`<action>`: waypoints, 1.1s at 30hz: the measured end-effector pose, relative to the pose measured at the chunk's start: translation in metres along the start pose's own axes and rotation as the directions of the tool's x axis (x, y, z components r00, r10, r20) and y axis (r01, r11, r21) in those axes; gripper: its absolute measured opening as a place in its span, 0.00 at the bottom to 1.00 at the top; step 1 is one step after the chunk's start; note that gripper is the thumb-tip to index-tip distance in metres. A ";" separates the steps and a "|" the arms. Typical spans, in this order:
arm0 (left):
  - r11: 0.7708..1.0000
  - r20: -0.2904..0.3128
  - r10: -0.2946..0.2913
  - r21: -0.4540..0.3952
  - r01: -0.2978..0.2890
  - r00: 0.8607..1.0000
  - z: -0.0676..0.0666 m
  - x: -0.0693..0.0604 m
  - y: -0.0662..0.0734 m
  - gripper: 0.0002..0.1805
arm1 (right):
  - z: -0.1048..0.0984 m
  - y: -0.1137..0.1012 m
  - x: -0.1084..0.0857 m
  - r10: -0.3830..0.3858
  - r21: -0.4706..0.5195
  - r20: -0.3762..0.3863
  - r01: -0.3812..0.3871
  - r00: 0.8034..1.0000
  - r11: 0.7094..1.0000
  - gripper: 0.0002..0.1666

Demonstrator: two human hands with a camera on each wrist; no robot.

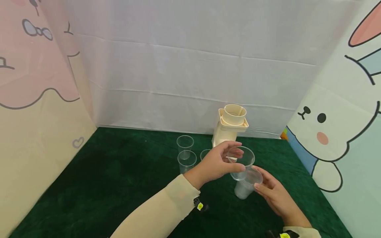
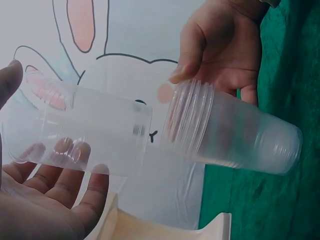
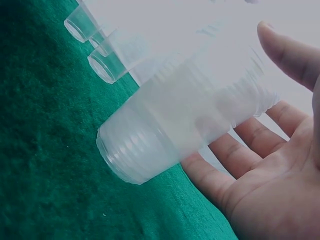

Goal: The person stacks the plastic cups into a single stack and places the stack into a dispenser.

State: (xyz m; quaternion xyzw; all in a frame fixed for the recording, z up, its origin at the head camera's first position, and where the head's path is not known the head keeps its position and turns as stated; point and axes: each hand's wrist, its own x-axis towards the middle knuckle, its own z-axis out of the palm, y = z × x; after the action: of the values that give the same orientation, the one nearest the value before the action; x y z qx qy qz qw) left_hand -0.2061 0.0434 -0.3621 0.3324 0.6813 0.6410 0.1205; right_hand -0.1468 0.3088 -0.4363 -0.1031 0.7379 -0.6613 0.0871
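Observation:
My left hand (image 1: 218,163) holds a clear plastic cup (image 2: 105,125) between its thumb and fingers. Just below and to the right, the right hand (image 1: 275,195) grips a stack of nested clear plastic cups (image 1: 244,190), tilted, thumb near the rims. In the left wrist view the single cup's base sits apart from the stack's mouth, or only just clear of it. The right wrist view shows the stack's ribbed lower end (image 3: 140,145) above the green cloth, fingers along its side.
On the green cloth (image 1: 119,181) stand two clear cups, one behind the other (image 1: 187,160), and a third (image 1: 204,154) partly hidden by the left hand. A cream plastic holder with a round top opening (image 1: 229,122) stands at the back. Printed curtains (image 1: 336,132) enclose the sides.

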 end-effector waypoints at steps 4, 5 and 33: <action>1.000 0.005 0.005 0.005 -0.005 1.000 0.008 0.007 -0.002 0.35 | -0.002 0.002 -0.001 -0.006 -0.004 -0.019 0.005 1.000 1.000 0.34; 1.000 0.005 0.005 0.008 -0.005 1.000 0.010 0.008 -0.002 0.36 | -0.002 0.002 -0.001 -0.007 -0.005 -0.024 0.006 1.000 1.000 0.34; 0.997 0.029 -0.021 0.069 0.019 0.999 0.035 0.021 -0.002 0.37 | -0.003 0.004 -0.001 -0.087 0.047 0.048 0.085 0.995 0.995 0.34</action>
State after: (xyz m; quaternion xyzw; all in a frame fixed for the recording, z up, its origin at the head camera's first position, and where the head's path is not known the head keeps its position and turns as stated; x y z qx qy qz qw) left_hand -0.2021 0.0837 -0.3641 0.3391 0.7042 0.6111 0.1256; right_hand -0.1465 0.3126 -0.4396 -0.1495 0.7153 -0.6780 0.0793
